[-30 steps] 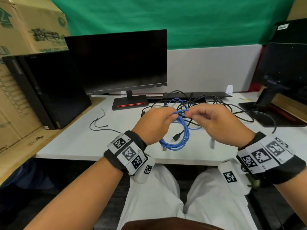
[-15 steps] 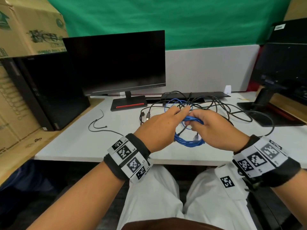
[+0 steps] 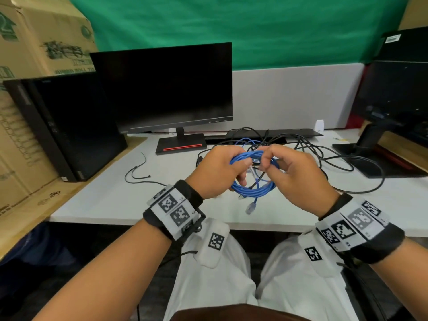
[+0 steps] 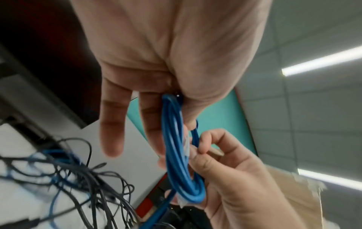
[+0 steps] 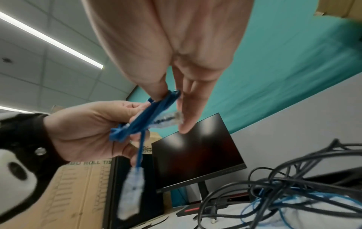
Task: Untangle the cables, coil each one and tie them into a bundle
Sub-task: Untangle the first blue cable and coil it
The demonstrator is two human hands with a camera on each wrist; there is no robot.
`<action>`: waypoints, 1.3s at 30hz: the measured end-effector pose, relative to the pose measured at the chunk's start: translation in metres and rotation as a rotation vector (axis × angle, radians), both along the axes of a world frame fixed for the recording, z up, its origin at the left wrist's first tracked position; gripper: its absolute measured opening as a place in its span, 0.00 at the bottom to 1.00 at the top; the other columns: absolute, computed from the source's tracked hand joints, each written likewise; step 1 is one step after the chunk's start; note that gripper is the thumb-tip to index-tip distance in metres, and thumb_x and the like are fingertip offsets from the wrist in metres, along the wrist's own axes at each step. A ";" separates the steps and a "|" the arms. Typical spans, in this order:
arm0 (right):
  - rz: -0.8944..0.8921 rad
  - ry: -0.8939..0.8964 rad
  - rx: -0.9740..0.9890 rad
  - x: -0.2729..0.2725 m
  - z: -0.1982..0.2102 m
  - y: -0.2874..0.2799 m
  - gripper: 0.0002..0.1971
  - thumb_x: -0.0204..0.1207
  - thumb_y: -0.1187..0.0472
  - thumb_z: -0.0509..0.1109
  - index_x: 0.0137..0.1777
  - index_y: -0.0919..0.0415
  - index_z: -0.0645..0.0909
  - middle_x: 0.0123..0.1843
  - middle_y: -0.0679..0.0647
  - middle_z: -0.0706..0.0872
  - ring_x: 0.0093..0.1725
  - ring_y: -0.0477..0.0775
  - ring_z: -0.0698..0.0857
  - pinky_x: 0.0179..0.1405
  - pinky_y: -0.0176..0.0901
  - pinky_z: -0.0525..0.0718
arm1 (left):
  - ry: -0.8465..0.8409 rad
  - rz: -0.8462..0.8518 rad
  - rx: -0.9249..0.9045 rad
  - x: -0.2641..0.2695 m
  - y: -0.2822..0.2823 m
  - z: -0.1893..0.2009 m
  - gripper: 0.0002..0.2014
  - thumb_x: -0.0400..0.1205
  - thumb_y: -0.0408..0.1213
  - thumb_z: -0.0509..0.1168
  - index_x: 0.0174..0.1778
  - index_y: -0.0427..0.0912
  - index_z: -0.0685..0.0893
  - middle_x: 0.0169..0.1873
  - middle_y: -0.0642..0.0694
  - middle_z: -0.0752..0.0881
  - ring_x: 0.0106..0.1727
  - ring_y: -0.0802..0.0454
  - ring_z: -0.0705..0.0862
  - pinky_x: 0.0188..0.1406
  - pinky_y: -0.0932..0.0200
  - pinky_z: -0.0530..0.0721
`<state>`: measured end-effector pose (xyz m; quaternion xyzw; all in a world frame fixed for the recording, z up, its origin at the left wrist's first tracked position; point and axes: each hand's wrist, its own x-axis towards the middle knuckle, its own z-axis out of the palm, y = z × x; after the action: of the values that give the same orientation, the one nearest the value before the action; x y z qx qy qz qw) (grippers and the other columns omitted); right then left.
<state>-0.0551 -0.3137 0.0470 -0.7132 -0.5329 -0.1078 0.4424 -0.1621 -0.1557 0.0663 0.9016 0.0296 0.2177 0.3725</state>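
A coiled blue network cable (image 3: 254, 189) hangs between my two hands above the front of the white desk (image 3: 115, 198). My left hand (image 3: 220, 170) grips the left side of the coil (image 4: 176, 147) between thumb and fingers. My right hand (image 3: 289, 174) pinches the coil's top strands (image 5: 166, 99) with thumb and forefinger. One clear plug (image 3: 250, 208) dangles below the coil; a second clear plug (image 5: 170, 120) lies by my right fingers. Behind the hands lies a tangle of black cables (image 3: 312, 154) with another blue cable (image 3: 245, 142) in it.
A dark monitor (image 3: 166, 89) stands at the back left, with a black computer tower (image 3: 64, 126) and cardboard boxes (image 3: 34, 38) further left. A keyboard (image 3: 278, 133) lies behind the tangle. A second monitor stand (image 3: 379, 154) sits at the right. A thin black wire (image 3: 136, 174) lies on the left.
Both hands have risen and drawn back toward me with the blue coil. The left hand now grips the coil's left side, the right pinches its top, and a plug end dangles below.
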 end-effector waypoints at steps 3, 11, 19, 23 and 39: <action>-0.011 0.096 -0.007 0.002 0.002 0.000 0.09 0.81 0.65 0.71 0.55 0.52 0.89 0.55 0.48 0.90 0.53 0.48 0.88 0.56 0.53 0.86 | -0.037 -0.023 -0.219 0.000 0.001 -0.002 0.10 0.90 0.35 0.59 0.46 0.40 0.84 0.28 0.48 0.87 0.32 0.57 0.88 0.31 0.69 0.80; 0.322 0.727 -0.103 -0.008 0.014 -0.003 0.09 0.77 0.56 0.71 0.39 0.54 0.91 0.43 0.42 0.89 0.51 0.38 0.84 0.50 0.35 0.83 | -0.147 -0.036 -0.089 0.003 -0.005 -0.002 0.08 0.89 0.38 0.61 0.45 0.49 0.80 0.26 0.60 0.83 0.27 0.61 0.83 0.31 0.61 0.84; 0.356 1.050 -0.157 -0.014 0.026 -0.007 0.17 0.68 0.44 0.76 0.30 0.55 0.78 0.63 0.68 0.85 0.57 0.57 0.85 0.62 0.62 0.84 | -0.099 -0.089 0.079 -0.008 -0.003 0.011 0.18 0.89 0.38 0.61 0.76 0.49 0.79 0.49 0.64 0.87 0.27 0.66 0.80 0.33 0.75 0.76; 0.161 0.915 -0.100 -0.012 0.030 -0.009 0.19 0.60 0.41 0.78 0.25 0.55 0.80 0.44 0.56 0.91 0.53 0.53 0.87 0.61 0.66 0.84 | -0.092 -0.051 0.311 -0.010 -0.001 0.010 0.17 0.89 0.39 0.63 0.73 0.55 0.83 0.24 0.70 0.80 0.27 0.72 0.76 0.30 0.74 0.68; 0.078 0.360 0.060 0.003 0.015 -0.003 0.04 0.84 0.60 0.67 0.47 0.55 0.78 0.39 0.54 0.90 0.37 0.50 0.86 0.41 0.46 0.85 | -0.161 0.076 0.318 0.001 -0.010 -0.002 0.11 0.90 0.40 0.59 0.53 0.44 0.88 0.35 0.53 0.83 0.40 0.55 0.79 0.42 0.51 0.78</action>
<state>-0.0519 -0.3171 0.0617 -0.6861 -0.4689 0.0231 0.5558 -0.1608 -0.1656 0.0640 0.9271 -0.0011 0.3052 0.2178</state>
